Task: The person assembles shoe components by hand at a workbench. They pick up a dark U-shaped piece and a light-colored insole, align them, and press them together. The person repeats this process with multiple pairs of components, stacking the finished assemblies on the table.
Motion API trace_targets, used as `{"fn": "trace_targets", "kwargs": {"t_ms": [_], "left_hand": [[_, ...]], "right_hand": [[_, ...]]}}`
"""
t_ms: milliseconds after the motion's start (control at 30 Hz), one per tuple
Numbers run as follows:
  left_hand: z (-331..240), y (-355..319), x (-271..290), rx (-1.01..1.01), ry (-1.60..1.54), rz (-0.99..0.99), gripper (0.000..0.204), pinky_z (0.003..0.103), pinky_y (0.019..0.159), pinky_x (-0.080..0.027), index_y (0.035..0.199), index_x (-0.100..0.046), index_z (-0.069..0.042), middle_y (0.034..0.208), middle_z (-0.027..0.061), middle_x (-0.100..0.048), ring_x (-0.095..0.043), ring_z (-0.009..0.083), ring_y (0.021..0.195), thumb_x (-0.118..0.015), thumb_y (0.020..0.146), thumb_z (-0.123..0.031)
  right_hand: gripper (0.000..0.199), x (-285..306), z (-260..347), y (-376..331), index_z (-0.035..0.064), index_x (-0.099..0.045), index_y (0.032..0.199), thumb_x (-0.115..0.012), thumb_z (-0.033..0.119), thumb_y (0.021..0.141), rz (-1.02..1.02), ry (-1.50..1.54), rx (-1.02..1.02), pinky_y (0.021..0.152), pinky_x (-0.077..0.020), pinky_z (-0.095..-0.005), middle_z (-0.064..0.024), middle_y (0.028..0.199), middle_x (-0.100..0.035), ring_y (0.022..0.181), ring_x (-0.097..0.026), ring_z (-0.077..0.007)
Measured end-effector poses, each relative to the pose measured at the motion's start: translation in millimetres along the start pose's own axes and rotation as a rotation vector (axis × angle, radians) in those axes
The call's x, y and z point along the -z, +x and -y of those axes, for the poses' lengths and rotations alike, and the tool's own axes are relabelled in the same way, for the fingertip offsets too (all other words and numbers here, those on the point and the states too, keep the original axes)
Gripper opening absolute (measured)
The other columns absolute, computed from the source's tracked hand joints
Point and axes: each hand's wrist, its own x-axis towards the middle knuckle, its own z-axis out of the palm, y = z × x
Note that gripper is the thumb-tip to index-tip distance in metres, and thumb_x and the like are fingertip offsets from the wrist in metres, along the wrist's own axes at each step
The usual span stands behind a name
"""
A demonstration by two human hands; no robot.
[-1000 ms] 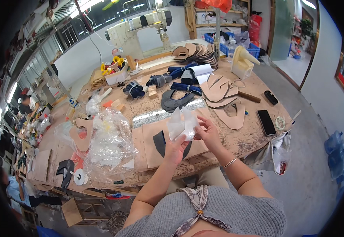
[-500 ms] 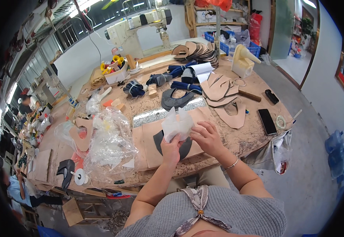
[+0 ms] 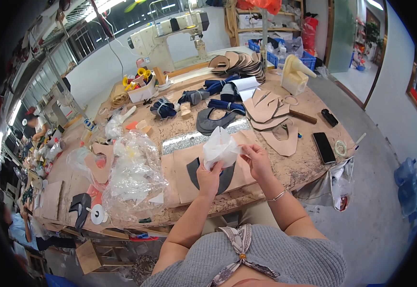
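Observation:
My left hand (image 3: pixel 209 178) grips a bunch of thin white translucent sheets (image 3: pixel 219 147) from below, thumb pressed on the front. The sheets fan upward; whether they are paper or plastic film I cannot tell. On their right edge my right hand (image 3: pixel 257 161) pinches a corner between thumb and fingertips. Beneath both hands lies a dark grey curved cut-out piece (image 3: pixel 226 182), partly hidden by the left hand. It rests on a flat tan board (image 3: pixel 180 179). Beyond the sheets, a similar dark grey curved piece (image 3: pixel 208 125) lies by a shiny metal plate (image 3: pixel 184 141).
Crumpled clear plastic (image 3: pixel 134 167) covers the table left of the board. Tan cut-outs (image 3: pixel 266 107), a hammer (image 3: pixel 303 115) and a black phone (image 3: pixel 323 147) lie to the right. Tied dark bundles (image 3: pixel 163 107) and a cream-coloured container (image 3: pixel 294 76) stand farther back, before a sewing machine (image 3: pixel 165 40).
The sheets have moved slightly right and up with my left hand. My right hand has shifted to their right edge, its fingers closing on a corner.

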Motion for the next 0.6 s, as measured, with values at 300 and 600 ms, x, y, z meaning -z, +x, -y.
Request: {"fn": "trace_targets", "kwargs": {"t_ms": [300,600], "left_hand": [[-13.0,66.7,68.6,-0.063,0.261,-0.092,0.038,0.027,0.065,-0.054,0.118,-0.055,0.004,0.096,0.0089,-0.066,-0.065,0.0150,0.080,-0.066,0.083,-0.007],[-35.3,84.7,89.3,-0.666,1.397,-0.329,0.076,0.047,0.109,-0.029,0.141,-0.033,-0.004,0.144,0.0215,-0.031,-0.030,0.0391,0.132,-0.075,0.079,-0.022]], "right_hand": [[0.009,54.4,64.4,43.4,0.0131,-0.067,0.096,-0.061,0.020,0.095,-0.348,0.095,0.323,0.064,-0.0456,-0.0200,0.0068,0.079,-0.059,0.068,-0.051,-0.0048],[0.016,20.1,9.5,-15.7,0.0017,-0.069,0.097,-0.061,0.016,0.094,0.142,-0.256,0.055,0.059,-0.0452,-0.0216,0.0016,0.068,-0.055,0.060,-0.052,-0.0062]]}}
